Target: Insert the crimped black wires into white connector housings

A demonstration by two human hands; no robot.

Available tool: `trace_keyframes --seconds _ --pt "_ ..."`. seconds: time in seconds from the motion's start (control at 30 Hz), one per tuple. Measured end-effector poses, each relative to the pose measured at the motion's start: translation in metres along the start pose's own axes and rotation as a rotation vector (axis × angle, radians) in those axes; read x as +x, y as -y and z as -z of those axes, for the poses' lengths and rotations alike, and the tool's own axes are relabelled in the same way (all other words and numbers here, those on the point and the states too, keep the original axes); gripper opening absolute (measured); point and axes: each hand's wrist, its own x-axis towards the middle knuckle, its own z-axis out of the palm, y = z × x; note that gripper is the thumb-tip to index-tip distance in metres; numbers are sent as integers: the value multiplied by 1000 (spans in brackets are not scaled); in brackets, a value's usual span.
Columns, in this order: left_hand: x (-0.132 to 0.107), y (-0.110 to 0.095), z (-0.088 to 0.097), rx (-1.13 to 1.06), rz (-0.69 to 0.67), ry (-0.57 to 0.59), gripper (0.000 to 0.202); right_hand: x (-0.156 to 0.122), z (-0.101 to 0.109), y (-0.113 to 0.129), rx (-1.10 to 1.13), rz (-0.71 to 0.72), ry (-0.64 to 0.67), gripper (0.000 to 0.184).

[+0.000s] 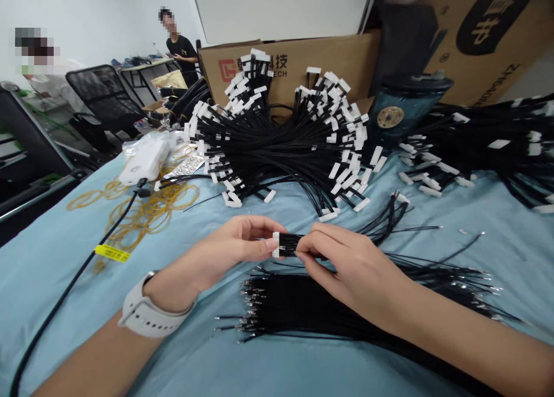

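A: Bench, big to small?
B: Light-blue cloth-covered table (pixel 194 356). At back: heap of black cables with white plastic ends (pixel 277 143). Nearer: flat bundle of loose black wires with silvery metal tips (pixel 298 307), partly hidden by right forearm. Loops of thin tan rubber bands (pixel 131 235) at left.
A: Hands?
B: Right hand (pixel 341 255): thumb and index closed on slim black wires (pixel 289 244); one strand or several, can't tell. Left hand (pixel 242 241): thumb and fingers pinched on small white plastic connector (pixel 276 244).
A: Connector location?
B: Between the hands, above table, slim wires meeting its right side.
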Motion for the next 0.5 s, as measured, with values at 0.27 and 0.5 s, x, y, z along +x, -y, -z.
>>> trace_keyframes --seconds 0.27,0.5 --pt "0 -1 -3 2 -2 4 24 1 -2 1 -3 -7 10 17" --pt "0 2 -8 42 -59 -16 28 0 -8 3 10 0 -31 19"
